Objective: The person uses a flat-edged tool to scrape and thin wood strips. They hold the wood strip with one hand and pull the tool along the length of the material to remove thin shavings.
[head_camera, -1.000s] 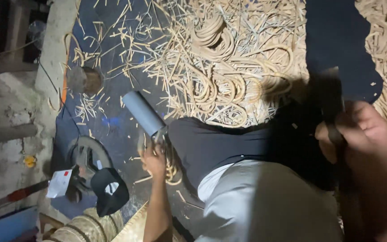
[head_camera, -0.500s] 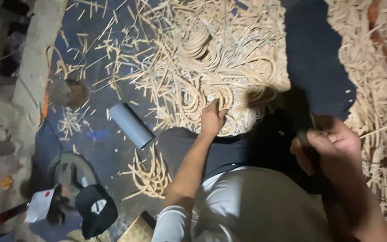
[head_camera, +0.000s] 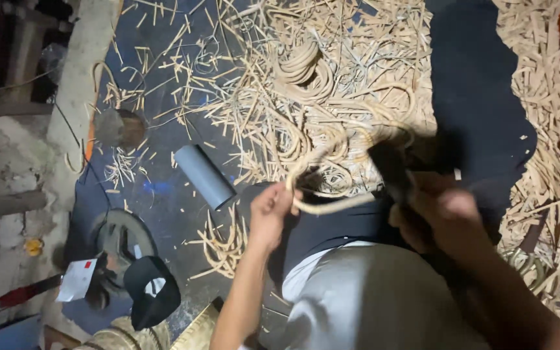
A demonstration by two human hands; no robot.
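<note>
My left hand (head_camera: pixel 270 210) is closed on a long pale cane strip (head_camera: pixel 322 152) that loops up from a heap of cane strips and offcuts (head_camera: pixel 332 84) on the floor. The strip's lower end curves across my dark-clothed lap toward my right hand (head_camera: pixel 445 217). My right hand grips a dark tool (head_camera: pixel 390 168), blurred, whose tip sits close to the strip. I cannot tell what kind of tool it is. My knees, in dark and grey cloth, fill the lower middle of the view.
A short grey pipe (head_camera: pixel 204 175) lies on the dark floor left of my left hand. A black cap (head_camera: pixel 152 291), a round metal wheel (head_camera: pixel 121 236) and a white paper (head_camera: pixel 76 280) are at the lower left. More cane scraps (head_camera: pixel 552 129) lie on the right.
My left hand left the grey pipe, reached into the cane heap, and now has drawn a long strip back toward my lap. My right hand with the tool has moved left toward it.
</note>
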